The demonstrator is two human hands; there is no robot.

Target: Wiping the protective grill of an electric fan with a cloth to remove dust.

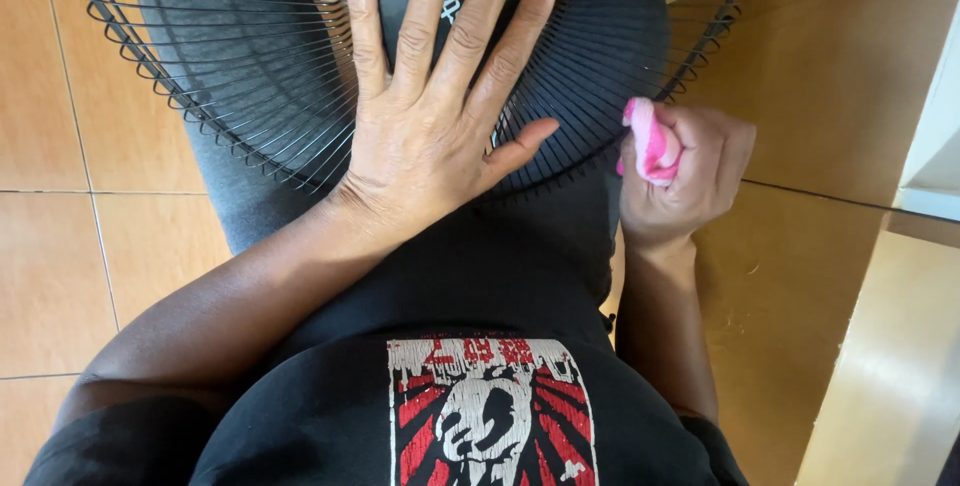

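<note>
Left hand (430, 126): flat, fingers spread, grips nothing, pressed on round black wire fan guard (250, 96) resting across person's lap | Right hand (690, 176): grip closed on bunched pink cloth (650, 141), touching guard's right rim, nearer that edge | Guard: thin radial wires, rigid; cloth soft | Below: tan tiled floor (50, 146).

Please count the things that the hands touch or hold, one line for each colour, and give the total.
Black: 1, the wire fan guard under the flat left hand
Pink and white: 1, the cloth gripped in the right hand
Total: 2
</note>
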